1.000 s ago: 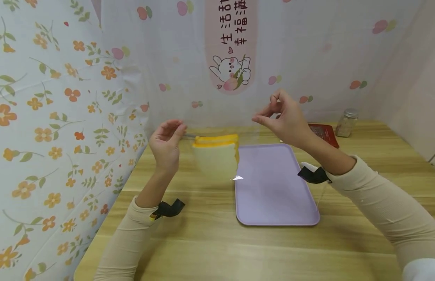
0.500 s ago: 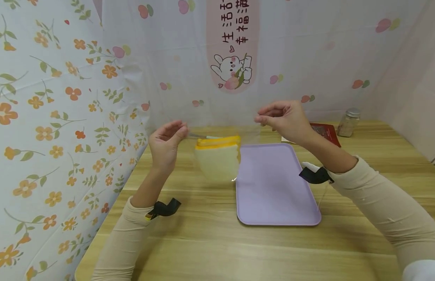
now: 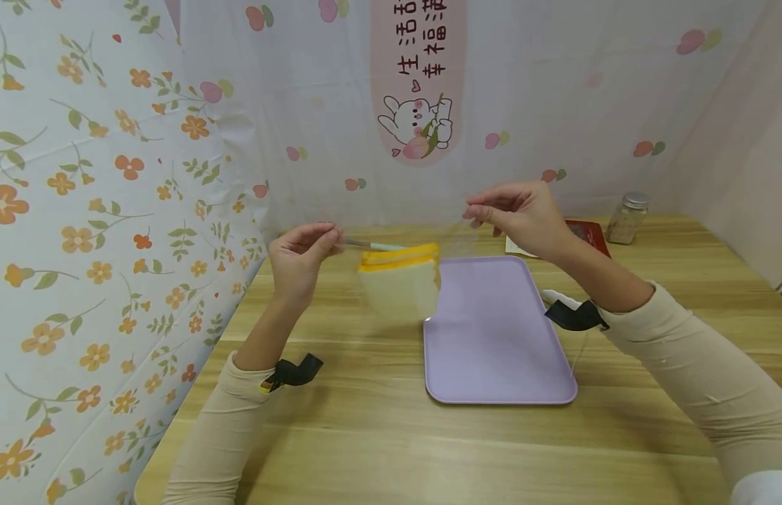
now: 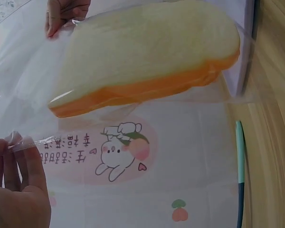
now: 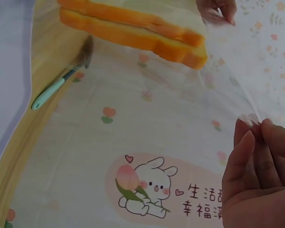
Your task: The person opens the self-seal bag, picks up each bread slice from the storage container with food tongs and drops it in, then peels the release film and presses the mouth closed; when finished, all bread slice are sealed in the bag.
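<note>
Two thick slices of bread (image 3: 400, 291) with orange crusts hang in a clear plastic bag (image 4: 23, 90) over the wooden table, just left of the lilac tray (image 3: 498, 344). My left hand (image 3: 296, 263) pinches one upper corner of the bag between thumb and fingers. At the opposite corner, my right hand (image 3: 523, 217) pinches the film, higher up and above the tray's far end. Both wrist views show the stretched film running from the fingertips to the bread (image 5: 133, 28). In the head view the film is almost invisible.
Behind the bread lies a tool with a mint-green handle (image 5: 50, 95) and a dark, broad end. A red packet (image 3: 589, 237) and a small metal-lidded jar (image 3: 627, 219) stand at the back right. Printed cloth (image 3: 327, 91) hangs behind the table and along its left.
The bread and bag have shifted slightly right. My right hand has come down and a little right, its fingers still pinching; my left hand has barely moved. More of the mint handle shows.
</note>
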Available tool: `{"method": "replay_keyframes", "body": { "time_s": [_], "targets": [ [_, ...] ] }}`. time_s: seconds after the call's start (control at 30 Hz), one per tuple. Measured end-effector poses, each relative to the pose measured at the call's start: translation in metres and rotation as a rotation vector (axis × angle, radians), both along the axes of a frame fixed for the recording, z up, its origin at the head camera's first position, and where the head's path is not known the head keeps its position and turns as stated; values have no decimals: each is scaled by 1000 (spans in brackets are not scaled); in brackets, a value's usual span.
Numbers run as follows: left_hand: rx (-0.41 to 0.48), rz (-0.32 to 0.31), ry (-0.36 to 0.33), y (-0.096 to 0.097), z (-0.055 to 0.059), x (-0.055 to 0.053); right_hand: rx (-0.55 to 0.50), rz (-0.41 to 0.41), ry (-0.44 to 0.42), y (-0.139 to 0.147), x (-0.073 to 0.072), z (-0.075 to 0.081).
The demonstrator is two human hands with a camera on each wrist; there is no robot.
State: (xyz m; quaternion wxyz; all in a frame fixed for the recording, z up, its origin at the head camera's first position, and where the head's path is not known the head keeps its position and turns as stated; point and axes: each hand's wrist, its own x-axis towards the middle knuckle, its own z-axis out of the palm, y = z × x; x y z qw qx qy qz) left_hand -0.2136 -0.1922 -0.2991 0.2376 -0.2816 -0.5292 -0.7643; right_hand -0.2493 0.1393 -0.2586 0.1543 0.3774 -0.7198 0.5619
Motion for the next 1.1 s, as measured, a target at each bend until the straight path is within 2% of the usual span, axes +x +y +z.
{"method": "replay_keyframes", "body": {
  "time_s": [0.3,0.57,0.87,1.1],
  "targets": [
    [-10,-48,57,-2,-1,-1,-43,85,-50,6,1,1],
    [-24,-55,69,-2,0,-1,-32,65,-62,7,2,3],
    [-34,-129,109,-7,3,-2,-33,90,-67,8,3,7],
    [-48,-140,126,-8,6,0,-53,146,-73,11,3,9]
  ]
}}
